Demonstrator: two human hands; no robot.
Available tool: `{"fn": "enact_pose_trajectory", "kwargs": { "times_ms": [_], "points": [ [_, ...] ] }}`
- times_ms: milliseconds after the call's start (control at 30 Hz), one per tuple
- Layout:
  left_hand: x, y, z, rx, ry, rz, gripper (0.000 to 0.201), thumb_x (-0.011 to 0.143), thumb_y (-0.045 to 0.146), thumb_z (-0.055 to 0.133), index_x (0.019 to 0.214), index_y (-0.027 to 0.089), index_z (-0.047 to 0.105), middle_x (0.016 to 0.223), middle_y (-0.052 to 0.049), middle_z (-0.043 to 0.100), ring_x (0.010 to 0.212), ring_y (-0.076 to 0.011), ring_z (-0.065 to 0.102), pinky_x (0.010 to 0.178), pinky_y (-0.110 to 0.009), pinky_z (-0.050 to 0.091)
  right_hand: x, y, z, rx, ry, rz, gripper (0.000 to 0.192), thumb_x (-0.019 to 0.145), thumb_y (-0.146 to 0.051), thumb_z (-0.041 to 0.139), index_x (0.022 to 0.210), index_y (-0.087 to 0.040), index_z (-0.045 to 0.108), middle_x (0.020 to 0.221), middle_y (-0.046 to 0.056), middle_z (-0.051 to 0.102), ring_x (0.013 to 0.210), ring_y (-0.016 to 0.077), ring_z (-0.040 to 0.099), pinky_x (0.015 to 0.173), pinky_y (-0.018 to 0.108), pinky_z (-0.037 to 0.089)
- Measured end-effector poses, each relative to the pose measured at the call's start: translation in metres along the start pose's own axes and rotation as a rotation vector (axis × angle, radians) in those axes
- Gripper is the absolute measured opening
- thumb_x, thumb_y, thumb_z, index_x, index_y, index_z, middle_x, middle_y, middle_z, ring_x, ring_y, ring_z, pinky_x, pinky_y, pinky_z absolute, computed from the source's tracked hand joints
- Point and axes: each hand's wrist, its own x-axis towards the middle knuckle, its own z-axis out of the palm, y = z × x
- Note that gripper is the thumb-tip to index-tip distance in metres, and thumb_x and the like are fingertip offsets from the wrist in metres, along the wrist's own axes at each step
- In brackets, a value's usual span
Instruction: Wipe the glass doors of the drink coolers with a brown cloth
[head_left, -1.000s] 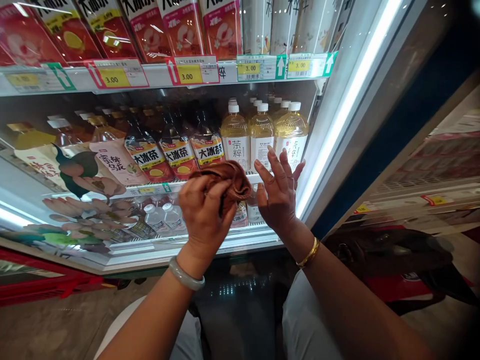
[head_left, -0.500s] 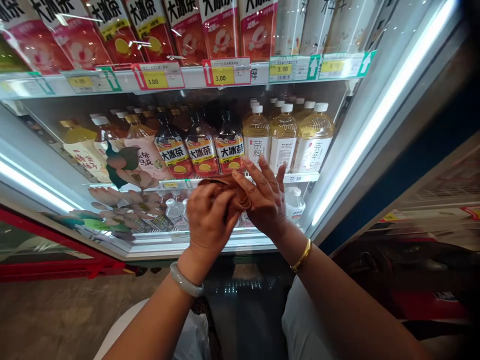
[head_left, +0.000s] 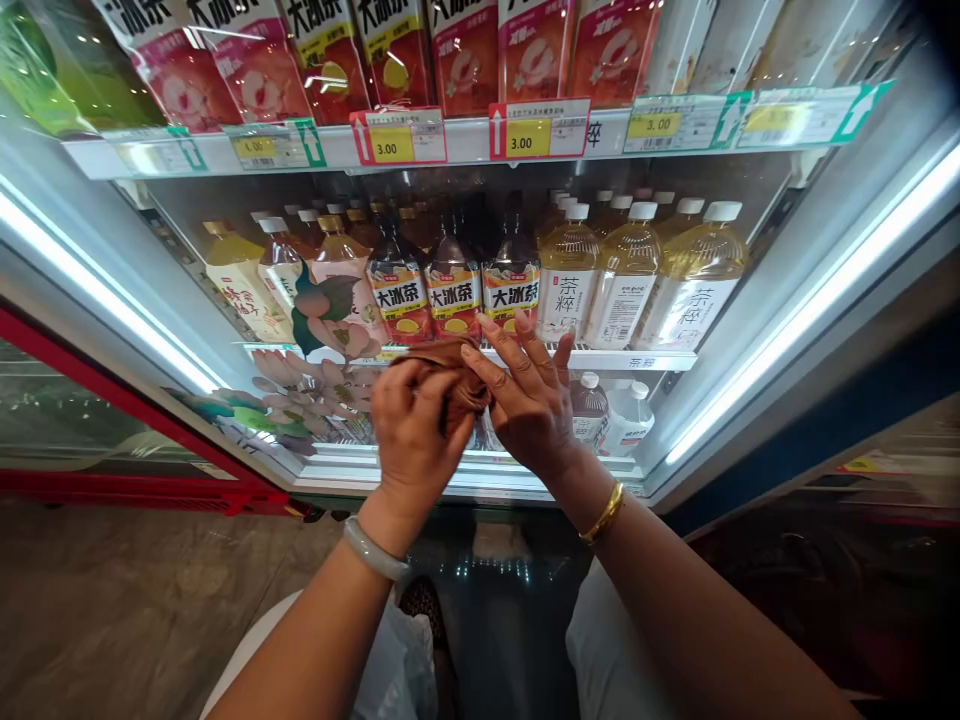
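Observation:
My left hand (head_left: pixel 416 435) is closed around a bunched brown cloth (head_left: pixel 448 362), its fingers curled into the fabric. Beside it, my right hand (head_left: pixel 529 390) has its fingers stretched out and spread, with the index fingertip at the cloth's right edge. Whether that finger presses on the cloth, I cannot tell. Both hands are in front of a lit drinks cooler, before its middle and lower shelves. Behind them stand dark iced tea bottles (head_left: pixel 454 295) with yellow and red labels, and pale tea bottles (head_left: pixel 630 275) with white caps.
Cartons (head_left: pixel 536 55) line the upper shelf above a price rail (head_left: pixel 465 150). A flower picture (head_left: pixel 330 320), seemingly on glass, overlaps the bottles at left. Lower down are smaller bottles (head_left: pixel 630 415). A red-framed case (head_left: pixel 150 490) stands at left; a dark blue edge (head_left: pixel 817 420) runs along the right.
The view has swung left, so the cooler's contents sit further right in the picture. Both hands keep nearly the same pose, with the cloth still in my left hand.

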Motion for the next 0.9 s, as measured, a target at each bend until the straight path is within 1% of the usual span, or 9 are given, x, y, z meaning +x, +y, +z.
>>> {"fn": "enact_pose_trajectory", "kwargs": {
  "times_ms": [67,133,267,333,433,567,667,833,900],
  "points": [
    [-0.004,0.000,0.001,-0.011,-0.052,0.079,0.039,0.086,0.029,0.076,0.122,0.024,0.064,0.126,-0.013,0.059,0.124,-0.0331,0.056,0.107,-0.052,0.048,0.000,-0.006,0.003,0.028,-0.010,-0.005,0.054,0.097,-0.014,0.053,0.149,-0.031,0.054,0.161,0.000,0.052,0.162,0.0172,0.025,0.137,0.050,0.000],
    [-0.002,-0.011,-0.004,0.002,-0.032,0.096,0.041,0.084,0.028,0.078,0.123,0.025,0.065,0.127,-0.013,0.060,0.125,-0.0333,0.056,0.109,-0.051,0.046,0.000,-0.011,0.005,0.025,-0.016,0.000,0.055,0.097,-0.013,0.053,0.149,-0.032,0.054,0.160,-0.001,0.053,0.162,0.0167,0.024,0.137,0.051,-0.002],
    [0.012,-0.043,-0.018,0.040,0.151,-0.161,0.047,0.083,0.024,0.076,0.128,0.025,0.063,0.128,-0.012,0.061,0.129,-0.0350,0.054,0.113,-0.054,0.041,0.000,-0.011,0.007,-0.001,-0.037,-0.010,0.059,0.095,-0.008,0.050,0.148,-0.034,0.054,0.158,-0.003,0.055,0.161,0.0164,0.027,0.136,0.053,-0.004],
    [0.013,-0.048,-0.018,0.012,0.222,-0.292,0.047,0.084,0.021,0.071,0.129,0.025,0.060,0.126,-0.010,0.060,0.130,-0.0339,0.054,0.114,-0.054,0.040,-0.001,-0.009,0.006,-0.003,-0.040,-0.020,0.059,0.094,-0.007,0.050,0.146,-0.033,0.055,0.158,-0.003,0.055,0.161,0.0159,0.027,0.136,0.052,-0.002],
    [0.006,-0.035,-0.009,-0.042,0.218,-0.288,0.048,0.080,0.022,0.073,0.127,0.022,0.060,0.126,-0.012,0.058,0.129,-0.0328,0.054,0.113,-0.052,0.042,-0.002,-0.006,0.005,0.006,-0.030,-0.026,0.059,0.093,-0.006,0.050,0.145,-0.032,0.057,0.159,-0.003,0.054,0.161,0.0145,0.027,0.137,0.050,0.000],
    [-0.006,-0.007,0.003,-0.065,0.047,-0.044,0.043,0.080,0.025,0.077,0.121,0.024,0.063,0.125,-0.012,0.056,0.123,-0.0304,0.055,0.110,-0.047,0.044,-0.004,-0.005,0.005,0.028,-0.013,-0.029,0.057,0.095,-0.010,0.051,0.148,-0.031,0.055,0.159,-0.002,0.054,0.162,0.0150,0.025,0.137,0.050,0.003],
    [-0.002,-0.005,0.001,-0.058,-0.006,0.074,0.040,0.082,0.026,0.077,0.120,0.026,0.064,0.124,-0.011,0.057,0.122,-0.0294,0.056,0.111,-0.046,0.043,-0.005,-0.004,0.004,0.038,-0.006,-0.031,0.059,0.094,-0.012,0.050,0.150,-0.031,0.052,0.160,0.000,0.053,0.162,0.0162,0.026,0.137,0.050,0.007],
    [0.012,-0.023,-0.006,0.000,0.190,-0.215,0.045,0.079,0.026,0.074,0.122,0.023,0.063,0.126,-0.012,0.058,0.127,-0.0312,0.055,0.112,-0.048,0.041,-0.005,0.001,-0.002,0.024,-0.029,-0.005,0.064,0.090,-0.006,0.050,0.147,-0.034,0.055,0.160,-0.002,0.053,0.161,0.0164,0.027,0.137,0.051,0.008],
    [0.010,-0.020,-0.004,-0.009,0.181,-0.226,0.044,0.079,0.027,0.073,0.122,0.023,0.062,0.126,-0.013,0.057,0.126,-0.0315,0.055,0.111,-0.049,0.042,-0.006,0.003,-0.004,0.020,-0.037,0.003,0.063,0.091,-0.007,0.051,0.147,-0.034,0.055,0.160,-0.003,0.053,0.162,0.0169,0.027,0.137,0.052,0.007]
  ]
}}
